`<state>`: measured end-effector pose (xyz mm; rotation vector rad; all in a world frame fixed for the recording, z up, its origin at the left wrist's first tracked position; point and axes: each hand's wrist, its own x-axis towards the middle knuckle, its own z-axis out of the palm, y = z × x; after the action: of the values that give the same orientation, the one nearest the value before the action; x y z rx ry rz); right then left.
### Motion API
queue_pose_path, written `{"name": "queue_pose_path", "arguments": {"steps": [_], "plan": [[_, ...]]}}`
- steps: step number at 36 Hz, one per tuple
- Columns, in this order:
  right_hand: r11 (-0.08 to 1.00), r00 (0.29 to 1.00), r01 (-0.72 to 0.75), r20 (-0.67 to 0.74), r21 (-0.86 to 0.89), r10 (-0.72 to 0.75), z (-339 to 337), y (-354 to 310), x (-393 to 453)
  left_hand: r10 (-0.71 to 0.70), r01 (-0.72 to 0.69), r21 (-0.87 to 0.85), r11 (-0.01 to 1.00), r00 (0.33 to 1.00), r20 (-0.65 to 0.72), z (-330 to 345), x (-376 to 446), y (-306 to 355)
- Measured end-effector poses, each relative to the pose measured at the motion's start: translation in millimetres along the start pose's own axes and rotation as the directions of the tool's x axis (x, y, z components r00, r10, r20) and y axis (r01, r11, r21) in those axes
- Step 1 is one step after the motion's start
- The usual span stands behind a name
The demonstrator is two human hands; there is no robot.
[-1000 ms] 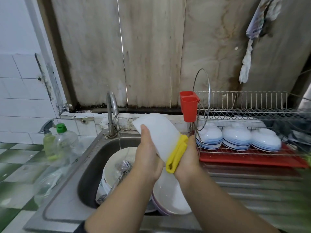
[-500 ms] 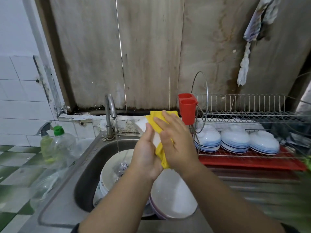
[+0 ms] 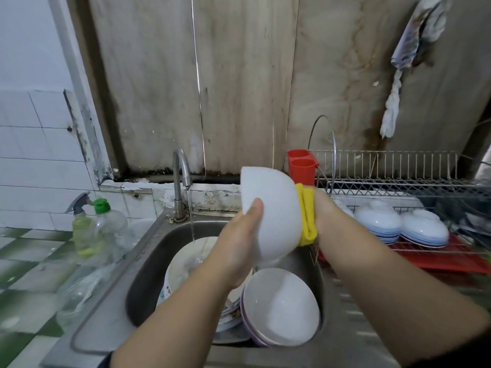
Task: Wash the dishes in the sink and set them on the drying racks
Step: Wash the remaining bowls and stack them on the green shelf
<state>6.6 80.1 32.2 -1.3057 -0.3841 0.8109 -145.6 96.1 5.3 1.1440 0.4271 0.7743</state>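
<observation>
Above the steel sink [image 3: 148, 264] my left hand [image 3: 236, 243] grips a white bowl [image 3: 273, 211] with its outer side facing me, thumb on that outer wall. My right hand [image 3: 325, 216] presses a folded yellow cloth [image 3: 307, 216] against the bowl's right side; its fingers are hidden behind the bowl. In the sink lie a large white plate [image 3: 186, 261] under the running water and a stack of white bowls [image 3: 281, 306]. The wire drying rack [image 3: 398, 181] stands at the right, with upturned blue-rimmed bowls [image 3: 398, 224] on its lower shelf.
The faucet [image 3: 180, 176] runs a thin stream into the sink. A red cutlery holder [image 3: 303, 168] hangs on the rack's left end, over a red drip tray [image 3: 441, 261]. A spray bottle [image 3: 82, 224] and a green-capped soap bottle [image 3: 109, 224] stand left of the sink.
The yellow cloth and my right hand went from the bowl's right side over its top and back to the right side. The bowl has turned and its outer wall faces me more fully.
</observation>
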Motion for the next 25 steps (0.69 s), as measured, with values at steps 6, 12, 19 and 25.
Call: {"name": "queue_pose_path", "arguments": {"steps": [6, 12, 19, 25], "plan": [[1.0, 0.99, 0.0, 0.142, 0.014, -0.002, 4.9, -11.1, -9.2, 0.008, -0.008, 0.102, 0.995, 1.0, 0.004, 12.0, -6.1, -6.7], [0.73, 0.914, 0.404, 0.203, -0.552, -0.353, 10.0, -23.3, -51.7, -0.159, 0.181, -0.129, 0.975, 0.973, 0.166, 31.5, -5.8, -4.5], [-0.046, 0.572, 0.734, 0.653, -0.678, -0.497, -28.5, -2.2, -63.4, -0.144, 0.228, -0.41, 0.883, 0.964, 0.225, 41.6, -1.8, -0.9], [-0.097, 0.566, 0.727, 0.673, -0.68, -0.476, -69.4, -14.1, -82.7, -0.145, 0.287, -0.447, 0.847, 0.934, 0.326, 67.7, -5.9, 9.8]]}}
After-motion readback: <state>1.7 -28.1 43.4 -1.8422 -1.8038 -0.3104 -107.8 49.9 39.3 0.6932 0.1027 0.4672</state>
